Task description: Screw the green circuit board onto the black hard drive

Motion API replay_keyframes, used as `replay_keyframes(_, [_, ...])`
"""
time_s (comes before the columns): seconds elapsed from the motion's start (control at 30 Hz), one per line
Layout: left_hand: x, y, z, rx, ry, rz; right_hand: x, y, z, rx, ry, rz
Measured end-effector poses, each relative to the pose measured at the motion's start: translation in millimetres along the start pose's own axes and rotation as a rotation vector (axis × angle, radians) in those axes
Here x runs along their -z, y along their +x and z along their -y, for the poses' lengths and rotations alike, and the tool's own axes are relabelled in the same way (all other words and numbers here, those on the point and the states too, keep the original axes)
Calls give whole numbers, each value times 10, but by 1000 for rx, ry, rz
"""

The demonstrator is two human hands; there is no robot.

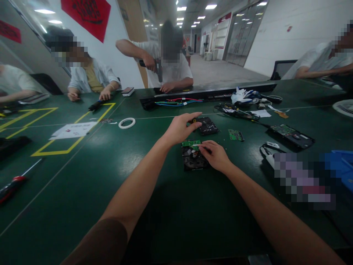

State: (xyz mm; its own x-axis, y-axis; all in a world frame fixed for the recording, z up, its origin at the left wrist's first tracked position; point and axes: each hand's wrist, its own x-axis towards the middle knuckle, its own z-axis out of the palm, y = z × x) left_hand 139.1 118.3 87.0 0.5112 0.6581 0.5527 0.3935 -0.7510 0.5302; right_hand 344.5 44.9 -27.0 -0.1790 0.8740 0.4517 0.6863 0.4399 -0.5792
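Note:
A black hard drive (193,159) lies on the green table (82,176) in front of me, with a green circuit board (190,143) at its far edge. My right hand (215,156) rests on the drive's right side, fingers pinched on a thin dark tool whose tip touches the green board. My left hand (182,127) reaches past the drive, fingers stretched toward a second black drive part (208,126); its fingertips touch a small dark piece at that part's left edge.
A loose green board (236,135), another opened drive (292,135), a white tape ring (127,123), coloured cables (179,102), a red-handled screwdriver (12,186) and a paper sheet (73,130) lie around. Other people sit across the table; one holds a power screwdriver.

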Motion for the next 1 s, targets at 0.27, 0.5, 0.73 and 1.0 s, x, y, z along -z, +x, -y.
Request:
replay_keyframes(0.27, [-15,21,22,34,18,-139,-1,13,8,11,-5,10])
replay_keyframes(0.5, [8,17,-28,21,10,-104,1,6,1,11,-3,3])
replay_keyframes(0.73, [-4,16,2,41,-46,-102,-3,6,-5,-4,5,1])
replay_keyframes(1.0, [-37,14,36,56,-248,-51,-5,5,8,-14,1,-6])
